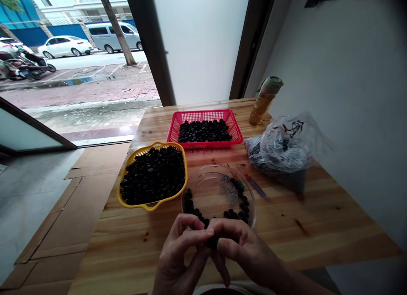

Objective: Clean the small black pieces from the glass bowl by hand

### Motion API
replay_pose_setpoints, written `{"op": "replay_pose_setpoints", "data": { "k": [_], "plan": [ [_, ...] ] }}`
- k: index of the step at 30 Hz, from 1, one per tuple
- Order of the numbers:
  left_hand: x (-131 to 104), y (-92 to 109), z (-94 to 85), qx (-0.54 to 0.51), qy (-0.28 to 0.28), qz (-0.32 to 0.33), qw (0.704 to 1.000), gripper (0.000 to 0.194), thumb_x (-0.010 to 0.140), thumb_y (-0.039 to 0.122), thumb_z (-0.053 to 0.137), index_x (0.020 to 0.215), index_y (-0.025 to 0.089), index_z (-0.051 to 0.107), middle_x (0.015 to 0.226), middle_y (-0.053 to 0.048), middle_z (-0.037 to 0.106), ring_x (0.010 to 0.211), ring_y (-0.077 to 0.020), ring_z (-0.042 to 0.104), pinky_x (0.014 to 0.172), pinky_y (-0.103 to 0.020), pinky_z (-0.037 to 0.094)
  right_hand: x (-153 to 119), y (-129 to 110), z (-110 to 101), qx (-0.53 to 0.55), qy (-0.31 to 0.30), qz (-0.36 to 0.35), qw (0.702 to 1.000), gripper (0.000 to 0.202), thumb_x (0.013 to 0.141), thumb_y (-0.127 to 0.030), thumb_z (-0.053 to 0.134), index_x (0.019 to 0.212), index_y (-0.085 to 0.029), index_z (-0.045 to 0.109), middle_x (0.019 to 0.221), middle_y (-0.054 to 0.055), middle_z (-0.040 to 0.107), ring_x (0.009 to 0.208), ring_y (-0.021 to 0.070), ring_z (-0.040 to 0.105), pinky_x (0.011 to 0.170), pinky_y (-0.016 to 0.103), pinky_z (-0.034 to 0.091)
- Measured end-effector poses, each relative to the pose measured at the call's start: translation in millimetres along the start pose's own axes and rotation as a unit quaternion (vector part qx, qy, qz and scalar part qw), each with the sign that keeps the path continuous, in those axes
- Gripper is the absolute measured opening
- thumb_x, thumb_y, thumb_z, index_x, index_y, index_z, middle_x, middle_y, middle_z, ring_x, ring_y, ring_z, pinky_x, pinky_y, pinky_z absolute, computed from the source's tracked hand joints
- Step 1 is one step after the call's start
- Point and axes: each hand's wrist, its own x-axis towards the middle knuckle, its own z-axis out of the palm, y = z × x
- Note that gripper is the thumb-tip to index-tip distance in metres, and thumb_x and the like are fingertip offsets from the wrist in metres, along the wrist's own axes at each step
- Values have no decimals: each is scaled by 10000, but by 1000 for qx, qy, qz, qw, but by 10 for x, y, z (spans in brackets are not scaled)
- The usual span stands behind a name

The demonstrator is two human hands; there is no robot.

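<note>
Close to the table's near edge, my left hand (184, 254) and my right hand (243, 246) meet fingertip to fingertip. Pinched between them is a small round black piece (212, 243), partly covered by the fingers. Just beyond is a clear round dish (253, 218), its near rim hidden behind my hands. Similar black pieces (244, 205) lie along the dish's sides, with a heap of thin silvery pins (228, 189) inside at the upper right. A small green item (240, 185) sits near the pins.
A yellow basket (185, 168) heaped with black ring-like parts stands left; a red basket (203, 145) of black pieces is behind. Right of the dish lies a slim tool (257, 188). A filled plastic bag (282, 146) and a bottle (265, 101) stand on the wooden table (286, 231).
</note>
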Motion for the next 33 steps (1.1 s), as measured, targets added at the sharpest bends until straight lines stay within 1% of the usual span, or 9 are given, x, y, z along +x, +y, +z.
{"op": "replay_pose_setpoints", "data": {
  "k": [10,15,17,19,23,27,29,31,33],
  "plan": [
    [43,-44,125,41,11,55,998,432,957,81,655,1286,351,735,1049,-57,664,921,-200,705,792,-267,606,-10,45,29,-10,81,-15,997,370,853,-511,793,885,-165,666,700,-31,595,402,34,456,381,145,368],
    [48,20,-2,48,70,-22,996,446,1002,226,644,1436,327,639,1140,-81,707,918,-203,707,787,-274,613,221,-486,-103,-133,158,-47,977,201,884,-377,689,861,-181,652,580,-72,559,370,65,497,376,162,366],
    [67,23,-108,59,99,-43,992,367,1005,256,646,1366,313,683,1140,-75,719,957,-209,705,791,-265,610,499,-877,-276,-299,207,-143,920,163,910,-328,655,987,-186,675,647,-59,612,439,90,572,443,196,478],
    [91,2,-207,81,116,-45,989,272,1009,265,638,1262,302,732,1138,-66,720,993,-209,701,790,-247,604,872,-1263,-506,-482,258,-197,814,270,979,-379,597,1108,-156,680,667,-37,636,511,118,619,530,242,555],
    [111,-57,-307,127,105,-15,986,200,1002,227,632,1142,281,764,1095,-49,732,969,-187,722,781,-212,598,1529,-1718,-874,-581,297,-183,735,291,914,-224,718,1163,-74,717,844,78,732,686,180,672,661,317,587],
    [86,-78,-327,180,48,18,982,227,967,146,645,1110,270,769,1006,-40,759,923,-185,757,797,-209,599,1482,-1560,-785,-675,243,-138,682,275,910,-101,696,1179,-92,749,1109,157,764,958,250,706,879,380,548],
    [97,-73,-330,196,25,25,980,244,957,123,647,1113,268,766,990,-39,768,905,-184,764,788,-206,599,1202,-1331,-634,-714,153,-89,678,144,937,-148,689,1034,-146,796,1010,97,792,878,212,715,805,318,538],
    [143,-54,-318,198,15,36,979,243,956,112,639,1099,262,767,964,-36,770,879,-175,764,773,-196,595,877,-1104,-518,-742,43,-13,669,52,822,-141,802,822,-194,802,809,26,787,753,186,706,685,264,503],
    [217,-22,-287,195,12,52,979,238,957,105,628,1080,252,769,924,-30,766,844,-164,759,757,-185,588,608,-928,-475,-761,-22,45,647,87,757,-133,847,777,-197,792,793,38,784,804,216,707,664,262,480]
  ]
}}
